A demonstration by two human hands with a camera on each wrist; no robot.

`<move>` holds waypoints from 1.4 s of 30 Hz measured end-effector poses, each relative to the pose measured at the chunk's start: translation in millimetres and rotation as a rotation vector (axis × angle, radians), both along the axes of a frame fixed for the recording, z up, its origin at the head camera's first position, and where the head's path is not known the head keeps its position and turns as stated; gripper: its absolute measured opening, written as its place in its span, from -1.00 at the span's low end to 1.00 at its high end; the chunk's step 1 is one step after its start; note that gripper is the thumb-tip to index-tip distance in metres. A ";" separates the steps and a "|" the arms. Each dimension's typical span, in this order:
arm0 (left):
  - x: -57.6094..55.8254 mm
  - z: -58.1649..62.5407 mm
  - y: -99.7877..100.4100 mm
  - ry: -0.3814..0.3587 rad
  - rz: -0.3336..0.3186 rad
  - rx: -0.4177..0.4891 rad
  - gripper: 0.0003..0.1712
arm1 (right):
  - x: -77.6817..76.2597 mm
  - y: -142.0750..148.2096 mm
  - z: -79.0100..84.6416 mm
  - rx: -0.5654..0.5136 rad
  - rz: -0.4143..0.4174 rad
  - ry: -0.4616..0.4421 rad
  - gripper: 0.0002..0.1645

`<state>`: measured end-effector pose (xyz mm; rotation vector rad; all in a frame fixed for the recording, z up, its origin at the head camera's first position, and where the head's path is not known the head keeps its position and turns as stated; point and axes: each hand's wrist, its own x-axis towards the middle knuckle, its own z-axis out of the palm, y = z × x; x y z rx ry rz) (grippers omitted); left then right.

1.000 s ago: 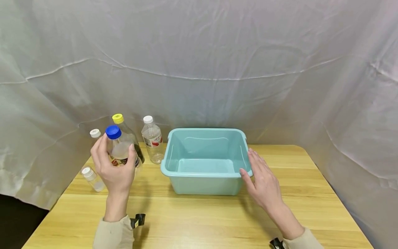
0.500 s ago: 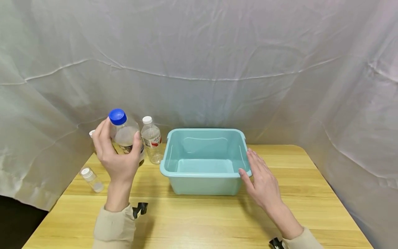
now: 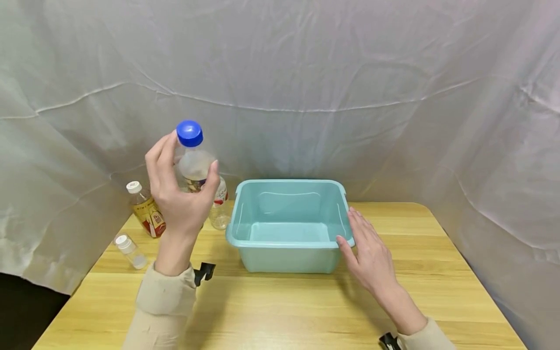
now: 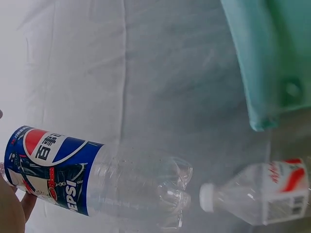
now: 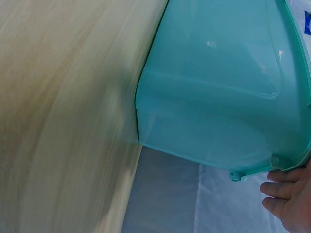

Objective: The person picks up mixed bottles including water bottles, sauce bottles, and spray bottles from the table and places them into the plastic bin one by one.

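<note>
Gripping a Pepsi bottle (image 3: 195, 163) between curled fingers and thumb, the left hand (image 3: 180, 199) holds it above the desk (image 3: 271, 311), left of the turquoise tub (image 3: 286, 261). The right hand (image 3: 371, 255), fingers nearly straight, touches the tub's near right rim. A small white-capped bottle (image 3: 131, 252) sits left of the left hand; farther back is a yellow-and-red-labelled bottle (image 3: 148, 215). Beside the tub, a clear bottle (image 3: 220, 217) is partly blocked by the raised Pepsi bottle; a grey curtain (image 3: 297, 73) hangs behind.
</note>
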<state>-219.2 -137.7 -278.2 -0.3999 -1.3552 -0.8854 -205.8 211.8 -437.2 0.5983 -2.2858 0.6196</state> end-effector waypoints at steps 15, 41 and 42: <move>-24.2 29.7 38.8 0.071 -0.192 -0.223 -0.28 | -1.1 -1.6 -0.8 0.009 -0.003 0.011 -0.17; -72.1 7.8 100.9 -0.436 -0.610 -0.609 -0.26 | 3.0 -2.5 2.2 0.001 -0.005 -0.006 -0.17; -73.3 6.8 101.9 -0.501 -0.619 -0.612 -0.26 | 3.2 -2.6 2.3 0.002 -0.006 -0.011 -0.18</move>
